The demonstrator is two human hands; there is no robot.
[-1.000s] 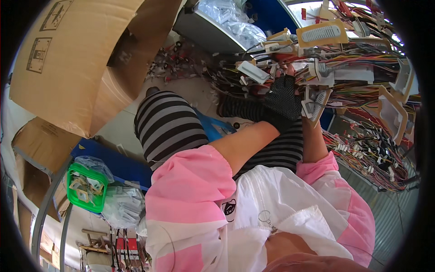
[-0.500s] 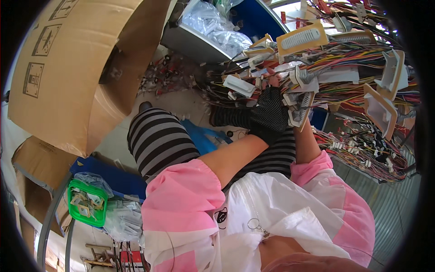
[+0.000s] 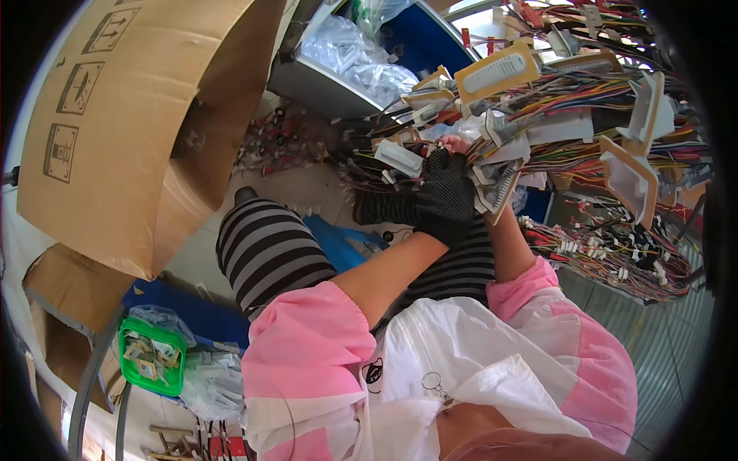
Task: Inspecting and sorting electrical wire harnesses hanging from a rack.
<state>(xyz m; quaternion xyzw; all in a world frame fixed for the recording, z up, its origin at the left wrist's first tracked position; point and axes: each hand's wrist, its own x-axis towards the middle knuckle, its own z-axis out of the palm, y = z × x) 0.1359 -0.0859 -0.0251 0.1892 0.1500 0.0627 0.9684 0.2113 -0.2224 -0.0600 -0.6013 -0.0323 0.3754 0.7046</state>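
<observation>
My left hand (image 3: 446,190), in a black dotted glove with bare fingertips, reaches into a thick hanging bundle of coloured wires (image 3: 565,107). Its fingers are bent closed among the wires and connectors; what they pinch is hidden. Just left of the fingers is a white rectangular connector housing (image 3: 399,157). My right forearm (image 3: 510,244) rises behind a ribbed white connector (image 3: 500,192) with a tan edge, which hides the right hand and its fingers. More tan-rimmed white connectors, such as the long slotted one (image 3: 498,72), hang on the bundle above.
A large cardboard box (image 3: 115,131) stands at the left. At the back is a grey-and-blue bin (image 3: 330,84) with clear plastic bags. A green basket (image 3: 123,361) of small parts sits lower left. More wire harnesses (image 3: 615,257) lie at the right, and my striped legs (image 3: 269,242) are below.
The wire bundle and connectors appear shifted slightly left and down in the view. My left hand stays among the wires, its fingertips a little lower; the right hand remains hidden.
</observation>
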